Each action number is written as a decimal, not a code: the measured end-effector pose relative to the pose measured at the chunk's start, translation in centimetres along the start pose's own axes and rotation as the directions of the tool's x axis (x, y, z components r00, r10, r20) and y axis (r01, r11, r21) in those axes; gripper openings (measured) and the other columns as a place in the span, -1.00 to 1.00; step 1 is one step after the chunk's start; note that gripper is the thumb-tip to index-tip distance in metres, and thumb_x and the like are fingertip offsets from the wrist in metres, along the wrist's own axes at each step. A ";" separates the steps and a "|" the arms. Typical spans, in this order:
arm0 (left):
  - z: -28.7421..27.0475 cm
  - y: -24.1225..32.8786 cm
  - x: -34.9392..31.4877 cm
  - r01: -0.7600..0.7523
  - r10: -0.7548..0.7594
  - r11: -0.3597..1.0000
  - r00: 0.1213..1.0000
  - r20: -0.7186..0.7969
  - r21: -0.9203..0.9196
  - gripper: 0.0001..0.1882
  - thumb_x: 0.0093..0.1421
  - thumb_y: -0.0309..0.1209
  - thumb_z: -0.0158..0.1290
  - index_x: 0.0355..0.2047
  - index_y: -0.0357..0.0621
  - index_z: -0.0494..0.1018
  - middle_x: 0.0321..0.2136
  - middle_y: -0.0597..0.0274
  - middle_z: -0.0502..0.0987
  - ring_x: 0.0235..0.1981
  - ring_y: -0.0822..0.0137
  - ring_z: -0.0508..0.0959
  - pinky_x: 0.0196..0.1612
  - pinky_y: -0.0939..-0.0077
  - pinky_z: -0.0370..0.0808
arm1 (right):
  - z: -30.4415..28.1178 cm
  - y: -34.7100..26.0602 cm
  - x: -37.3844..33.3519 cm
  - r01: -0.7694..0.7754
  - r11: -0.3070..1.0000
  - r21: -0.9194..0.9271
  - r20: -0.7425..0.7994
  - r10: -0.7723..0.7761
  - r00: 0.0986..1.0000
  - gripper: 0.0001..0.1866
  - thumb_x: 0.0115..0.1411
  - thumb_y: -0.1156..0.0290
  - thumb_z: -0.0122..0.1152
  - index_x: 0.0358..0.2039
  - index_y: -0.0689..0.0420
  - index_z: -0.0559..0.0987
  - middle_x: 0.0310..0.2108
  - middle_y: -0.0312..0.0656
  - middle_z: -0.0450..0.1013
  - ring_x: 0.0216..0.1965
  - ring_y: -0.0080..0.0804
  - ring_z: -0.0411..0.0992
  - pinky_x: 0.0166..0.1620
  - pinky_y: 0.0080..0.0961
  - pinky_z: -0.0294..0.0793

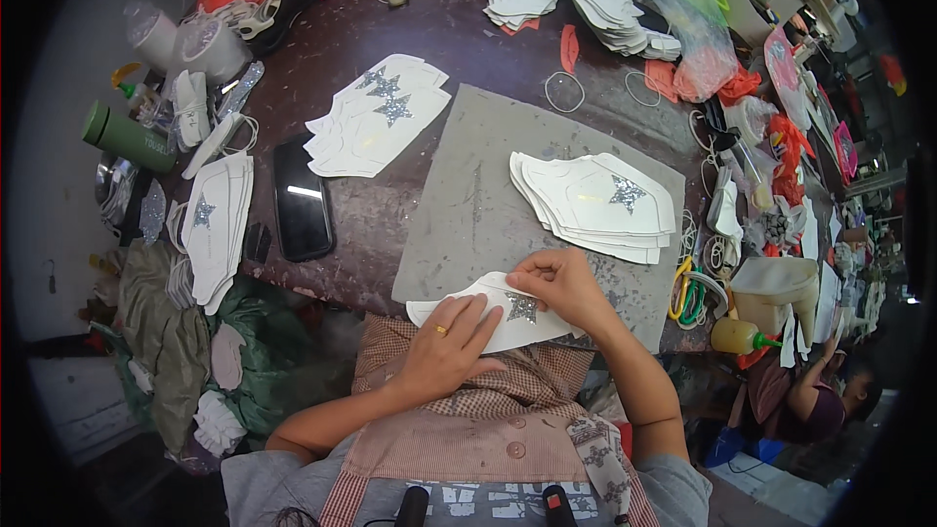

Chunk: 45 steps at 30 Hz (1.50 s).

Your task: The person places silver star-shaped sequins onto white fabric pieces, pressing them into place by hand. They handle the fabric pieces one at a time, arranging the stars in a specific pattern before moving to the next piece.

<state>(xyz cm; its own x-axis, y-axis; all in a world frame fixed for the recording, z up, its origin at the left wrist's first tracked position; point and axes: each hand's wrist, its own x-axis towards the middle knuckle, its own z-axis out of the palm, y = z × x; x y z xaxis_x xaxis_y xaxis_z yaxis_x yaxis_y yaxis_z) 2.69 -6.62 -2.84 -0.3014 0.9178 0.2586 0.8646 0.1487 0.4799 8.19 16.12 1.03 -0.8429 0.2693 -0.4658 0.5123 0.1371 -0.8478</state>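
A white shoe-upper piece point(508, 332) with a silver glitter star lies at the near edge of the grey board point(459, 205). Flat on its left part rests my left hand point(449, 342), fingers stretched out, a ring on one of them. My right hand point(564, 283) is closed in a pinch at the piece's upper edge, just above the star; what sits between the fingertips is too small to make out. Beyond it on the board is a stack of similar white pieces point(595, 205). Further left, several star-marked pieces point(376, 117) lie fanned on the dark table point(390, 29).
A black phone point(303, 200) and another white stack point(217, 224) lie to the left, near a green bottle point(132, 137). More white pieces point(600, 0) are piled at the back. Scissors point(680, 288), a glue bottle point(740, 337) and a tub point(776, 283) crowd the right edge. Another person point(825, 405) sits at far right.
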 end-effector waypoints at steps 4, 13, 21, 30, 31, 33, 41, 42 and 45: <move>0.0 -0.1 0.1 -0.003 0.003 1.000 1.000 0.006 0.006 -0.20 0.01 0.05 0.21 0.12 -0.31 0.42 0.26 -0.09 0.27 0.15 0.04 0.34 0.24 0.10 0.34 | 0.1 0.0 0.2 -0.026 0.999 0.028 0.006 0.026 1.000 -0.77 0.19 0.39 0.38 -0.37 0.36 0.67 -0.62 -0.29 0.52 -0.69 -0.71 0.32 -0.61 -0.72 0.26; 0.6 0.0 0.0 -0.001 -0.006 0.996 0.997 0.071 0.094 -0.18 0.02 0.11 0.18 0.13 -0.23 0.37 0.36 -0.07 0.17 0.20 0.09 0.30 0.29 0.13 0.26 | 0.1 0.1 0.3 -0.025 1.000 0.009 0.001 0.025 1.000 -0.77 0.17 0.41 0.35 -0.38 0.38 0.66 -0.62 -0.26 0.52 -0.70 -0.66 0.35 -0.61 -0.67 0.30; 0.9 0.1 0.2 0.000 -0.011 0.993 0.996 0.092 0.120 -0.15 -0.02 0.12 0.21 0.14 -0.22 0.35 0.36 -0.08 0.18 0.18 0.07 0.30 0.27 0.10 0.25 | -1.1 -1.0 -1.1 -0.026 0.996 0.084 0.021 0.024 0.999 -0.76 0.15 0.40 0.40 -0.34 0.37 0.67 -0.56 -0.24 0.56 -0.61 -0.67 0.43 -0.56 -0.70 0.35; -0.5 0.5 1.5 -0.015 -0.004 0.993 0.988 0.155 0.120 -0.09 -0.10 0.18 0.21 0.07 -0.33 0.39 0.32 -0.20 0.20 0.12 0.00 0.32 0.21 0.09 0.28 | -4.5 3.1 -3.6 -0.014 0.998 0.069 -0.218 0.029 0.976 -0.75 0.12 0.36 0.42 -0.47 0.32 0.64 -0.65 -0.22 0.54 -0.62 -0.69 0.41 -0.55 -0.67 0.33; -0.5 0.6 1.5 -0.012 -0.006 0.993 0.988 0.153 0.118 -0.08 -0.13 0.18 0.24 0.07 -0.32 0.40 0.33 -0.19 0.20 0.10 -0.01 0.33 0.20 0.09 0.28 | -4.5 3.1 -3.6 -0.030 0.998 0.047 -0.227 0.040 0.973 -0.74 0.12 0.35 0.42 -0.47 0.32 0.64 -0.66 -0.23 0.53 -0.63 -0.68 0.40 -0.56 -0.66 0.32; -0.4 0.8 1.6 -0.001 -0.017 0.992 0.989 0.144 0.123 -0.06 -0.18 0.19 0.29 0.05 -0.32 0.42 0.34 -0.17 0.20 0.07 -0.03 0.34 0.19 0.08 0.29 | -4.3 3.2 -3.6 -0.056 0.998 0.001 -0.239 0.054 0.970 -0.73 0.13 0.33 0.42 -0.49 0.32 0.63 -0.66 -0.24 0.53 -0.65 -0.67 0.39 -0.57 -0.66 0.31; -1.1 1.8 3.0 0.077 -0.107 0.982 0.979 0.173 0.173 0.05 -0.09 0.30 0.18 0.20 -0.31 0.34 0.28 -0.11 0.28 0.03 -0.03 0.35 0.13 0.07 0.29 | -2.9 4.2 -4.3 0.033 0.975 -0.220 -0.325 -0.106 0.940 -0.70 0.11 0.27 0.39 -0.49 0.30 0.62 -0.68 -0.10 0.49 -0.66 -0.40 0.43 -0.53 -0.43 0.37; -1.1 2.2 3.3 0.076 -0.115 0.976 0.976 0.185 0.203 0.06 -0.09 0.31 0.16 0.22 -0.30 0.32 0.27 -0.09 0.30 0.01 -0.03 0.36 0.12 0.07 0.29 | -2.7 4.6 -4.2 0.052 0.967 -0.248 -0.333 -0.135 0.933 -0.71 0.11 0.28 0.39 -0.48 0.30 0.62 -0.68 -0.09 0.49 -0.66 -0.35 0.44 -0.52 -0.41 0.38; -0.3 3.4 4.5 0.127 -0.172 0.966 0.966 0.191 0.226 0.03 -0.07 0.25 0.18 0.23 -0.29 0.31 0.25 -0.06 0.32 0.11 -0.04 0.36 0.19 0.02 0.28 | -2.4 4.2 -4.1 0.072 0.895 -0.441 -0.324 -0.233 0.917 -0.72 0.12 0.29 0.37 -0.47 0.29 0.61 -0.68 -0.06 0.47 -0.65 -0.25 0.46 -0.50 -0.36 0.40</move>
<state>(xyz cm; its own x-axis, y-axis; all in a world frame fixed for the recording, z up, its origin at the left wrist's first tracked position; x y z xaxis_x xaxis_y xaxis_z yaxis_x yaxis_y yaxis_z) 4.15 -2.09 0.17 -0.3628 0.9318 0.0074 0.8876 0.3431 0.3074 14.20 17.85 -0.04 -0.8390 0.5239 -0.1473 0.4704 0.5621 -0.6802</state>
